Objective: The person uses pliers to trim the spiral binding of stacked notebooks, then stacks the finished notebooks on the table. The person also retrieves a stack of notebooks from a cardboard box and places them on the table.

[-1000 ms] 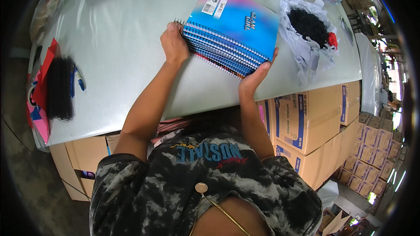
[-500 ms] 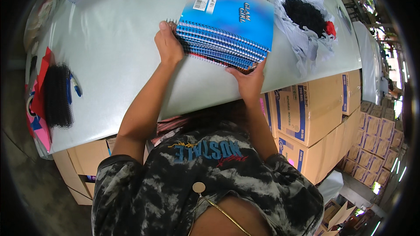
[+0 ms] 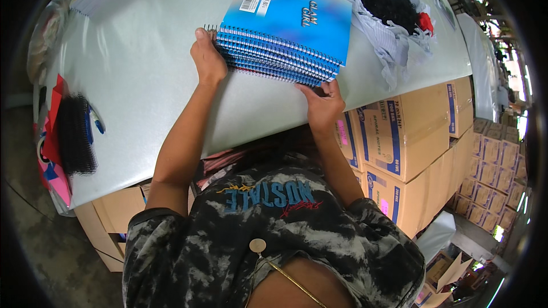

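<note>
The left hand [image 3: 209, 64] has its grip around the left end of a neat stack of blue and pink spiral notebooks [image 3: 282, 25]. The right hand [image 3: 325, 105] grasps the stack's near right corner. The stack is on the far side of the shiny pale green table [image 3: 142, 85], with its wire edges on the near side. To its right, curly black coils [image 3: 388, 8] sit in crumpled white wrapping [image 3: 389, 57]. Far left of the stack, a bunch of straight black coils [image 3: 75, 134] lies beside a blue pen [image 3: 98, 122].

Pale table [image 3: 137, 80], mottled grey floor [image 3: 43, 231]
</note>
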Demonstrator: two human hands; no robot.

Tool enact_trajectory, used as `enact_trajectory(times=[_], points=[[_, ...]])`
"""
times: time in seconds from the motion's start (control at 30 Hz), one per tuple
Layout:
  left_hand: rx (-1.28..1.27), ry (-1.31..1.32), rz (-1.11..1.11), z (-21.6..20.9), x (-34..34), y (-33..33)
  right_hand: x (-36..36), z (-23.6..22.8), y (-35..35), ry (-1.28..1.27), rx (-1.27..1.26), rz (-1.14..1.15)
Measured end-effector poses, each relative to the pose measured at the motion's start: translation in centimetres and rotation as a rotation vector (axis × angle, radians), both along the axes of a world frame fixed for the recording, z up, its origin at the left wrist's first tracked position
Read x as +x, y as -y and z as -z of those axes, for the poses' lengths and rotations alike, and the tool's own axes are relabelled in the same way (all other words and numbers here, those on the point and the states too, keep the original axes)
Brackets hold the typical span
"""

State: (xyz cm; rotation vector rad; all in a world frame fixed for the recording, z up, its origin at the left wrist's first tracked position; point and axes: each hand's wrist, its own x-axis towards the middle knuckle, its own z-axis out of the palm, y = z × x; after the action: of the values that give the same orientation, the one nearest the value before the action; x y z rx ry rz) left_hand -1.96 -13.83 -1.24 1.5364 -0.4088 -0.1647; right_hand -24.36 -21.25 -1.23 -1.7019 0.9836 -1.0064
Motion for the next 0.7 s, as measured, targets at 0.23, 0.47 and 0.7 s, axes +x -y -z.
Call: enact_trajectory(times=[0.23,0.47,0.7], points=[[-0.258,0.222,-0.186,-1.2,-0.4,-0.2,0.5,-1.4,0.5,0.123,-0.111,-0.069],[-0.251,0.14,-0.13,-2.2,-1.3,0.0,-0.6,0.5,0.1,0.087,-0.25,-0.101],[-0.295,0.152,-0.136,-2.2,-1.1,-0.4,0.2,0.3,0.2,0.227,-0.223,-0.016]])
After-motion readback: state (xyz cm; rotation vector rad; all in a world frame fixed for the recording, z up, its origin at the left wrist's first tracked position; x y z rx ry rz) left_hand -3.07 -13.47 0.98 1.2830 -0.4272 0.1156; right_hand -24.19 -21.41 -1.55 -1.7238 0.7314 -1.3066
